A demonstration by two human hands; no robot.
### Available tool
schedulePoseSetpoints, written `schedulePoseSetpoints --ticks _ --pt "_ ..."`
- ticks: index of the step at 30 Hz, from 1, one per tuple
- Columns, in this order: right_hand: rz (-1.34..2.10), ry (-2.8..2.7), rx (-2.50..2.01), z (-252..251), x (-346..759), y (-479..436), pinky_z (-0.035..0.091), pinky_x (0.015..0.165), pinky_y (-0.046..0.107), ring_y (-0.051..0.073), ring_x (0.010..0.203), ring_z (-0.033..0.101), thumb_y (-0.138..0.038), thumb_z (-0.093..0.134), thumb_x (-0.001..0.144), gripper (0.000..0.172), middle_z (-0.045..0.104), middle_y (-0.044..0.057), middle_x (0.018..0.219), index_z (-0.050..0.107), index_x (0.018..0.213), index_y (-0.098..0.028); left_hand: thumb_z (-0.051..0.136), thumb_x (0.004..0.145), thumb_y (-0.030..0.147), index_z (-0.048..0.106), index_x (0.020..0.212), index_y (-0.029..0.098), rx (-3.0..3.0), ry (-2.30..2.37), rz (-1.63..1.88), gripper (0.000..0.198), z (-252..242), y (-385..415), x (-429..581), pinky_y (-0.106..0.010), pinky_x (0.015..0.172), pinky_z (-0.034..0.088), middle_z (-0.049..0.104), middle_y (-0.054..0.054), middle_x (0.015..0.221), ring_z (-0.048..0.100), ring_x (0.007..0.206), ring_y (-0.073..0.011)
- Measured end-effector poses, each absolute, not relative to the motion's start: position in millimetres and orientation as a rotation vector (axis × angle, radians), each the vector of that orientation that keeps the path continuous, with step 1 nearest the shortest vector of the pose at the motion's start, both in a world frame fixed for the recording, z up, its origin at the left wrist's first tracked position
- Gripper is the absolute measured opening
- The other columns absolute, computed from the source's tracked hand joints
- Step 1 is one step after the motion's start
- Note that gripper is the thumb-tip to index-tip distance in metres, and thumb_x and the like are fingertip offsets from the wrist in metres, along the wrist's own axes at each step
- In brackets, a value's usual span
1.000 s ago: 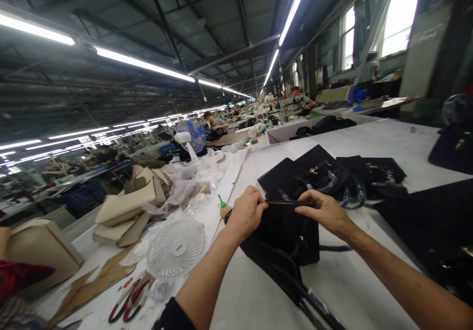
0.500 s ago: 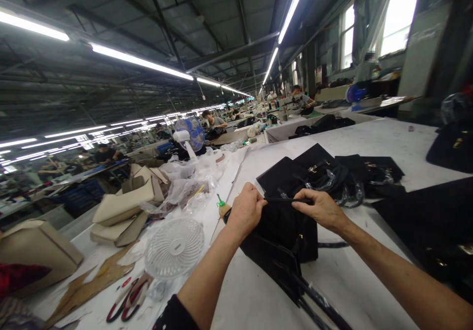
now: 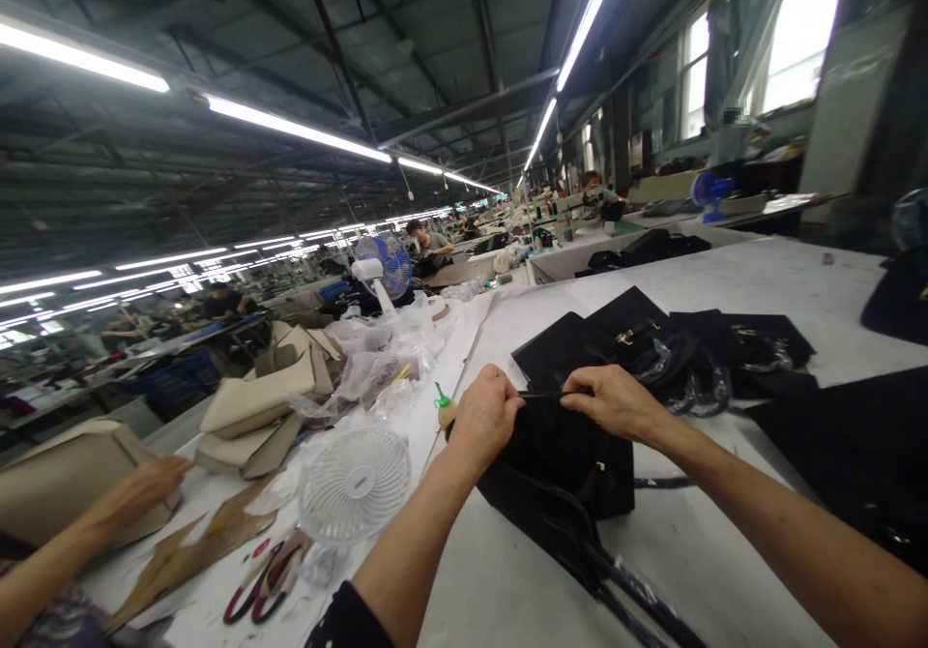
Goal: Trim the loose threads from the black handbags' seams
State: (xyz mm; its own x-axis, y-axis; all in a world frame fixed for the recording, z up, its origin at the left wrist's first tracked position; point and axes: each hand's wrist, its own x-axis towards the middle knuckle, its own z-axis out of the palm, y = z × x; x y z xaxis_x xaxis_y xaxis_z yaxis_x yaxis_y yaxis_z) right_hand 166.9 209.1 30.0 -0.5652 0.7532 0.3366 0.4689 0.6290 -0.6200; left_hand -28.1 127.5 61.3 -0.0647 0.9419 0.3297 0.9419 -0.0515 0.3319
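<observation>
A black bag [image 3: 558, 464] lies on the white table in front of me, its long handles trailing toward the lower right. My left hand [image 3: 487, 411] pinches the bag's thin top edge at its left part. A short way to the right, my right hand [image 3: 610, 401] grips the same edge between thumb and fingers. The stretch of edge between the two hands looks straight. Just left of my left hand is a glue bottle [image 3: 444, 408] with a green nozzle.
More black bags [image 3: 645, 338] lie beyond my hands. At left are a white fan [image 3: 355, 484], red-and-black scissors [image 3: 265, 585], brown card [image 3: 192, 542], beige bags [image 3: 265, 397] and clear plastic wrap. Another person's hand [image 3: 156, 479] reaches in at far left.
My right hand has moved left along the bag's edge, closer to my left hand. Another person's arm has come in at the left, over a beige bag. The view has shifted slightly.
</observation>
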Motion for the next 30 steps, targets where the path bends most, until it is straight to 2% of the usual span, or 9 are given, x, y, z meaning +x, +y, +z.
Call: schedulePoseSetpoints --ticks 12,18,22,24,26,30 --pt "0.632 -2.259 -1.018 33 167 201 0.041 0.066 0.027 0.017 0.072 0.063 -0.032 0.061 0.082 0.017 0.072 0.0 0.075 0.072 0.075 -0.022 0.062 0.085 0.019 0.056 0.076 0.019 -2.033 -2.224 -0.726 0.011 60 122 -32 -0.033 0.083 0.046 0.062 -0.004 0.09 0.061 0.088 -0.0201" --pt "0.497 -2.322 -1.105 39 165 198 0.038 0.063 0.028 0.019 0.072 0.063 -0.032 0.062 0.082 0.014 0.071 0.002 0.074 0.07 0.075 -0.023 0.062 0.085 0.02 0.055 0.075 0.02 -2.003 -2.233 -0.717 0.012 59 125 -29 -0.033 0.08 0.046 0.061 -0.004 0.088 0.06 0.085 -0.0201" --pt "0.381 -2.388 -1.099 48 150 194 0.037 0.063 0.029 0.022 0.079 0.064 -0.033 0.062 0.082 0.013 0.073 0.005 0.085 0.072 0.081 -0.024 0.06 0.085 0.019 0.053 0.075 0.02 -2.015 -2.217 -0.733 0.012 59 125 -27 -0.033 0.08 0.045 0.059 -0.003 0.086 0.059 0.085 -0.0198" --pt "0.374 -2.428 -1.064 51 140 195 0.037 0.063 0.029 0.023 0.082 0.065 -0.036 0.063 0.083 0.015 0.074 0.005 0.088 0.073 0.083 -0.025 0.063 0.081 0.016 0.053 0.079 0.02 -2.047 -2.194 -0.742 0.011 59 123 -30 -0.032 0.08 0.045 0.058 -0.002 0.09 0.058 0.087 -0.0187" --pt "0.394 -2.453 -1.045 52 131 199 0.037 0.062 0.028 0.023 0.082 0.066 -0.037 0.062 0.084 0.017 0.074 0.005 0.086 0.075 0.083 -0.026 0.064 0.075 0.009 0.052 0.087 0.021 -2.066 -2.177 -0.758 0.02 59 118 -37 -0.03 0.081 0.045 0.056 -0.001 0.097 0.056 0.09 -0.0175" --pt "0.457 -2.462 -1.02 50 124 213 0.039 0.062 0.028 0.021 0.079 0.067 -0.037 0.063 0.083 0.016 0.075 0.002 0.081 0.076 0.082 -0.028 0.052 0.064 -0.005 0.047 0.09 0.021 -1.997 -2.211 -0.769 0.037 58 109 -53 -0.029 0.078 0.044 0.05 -0.002 0.102 0.052 0.088 -0.0166"
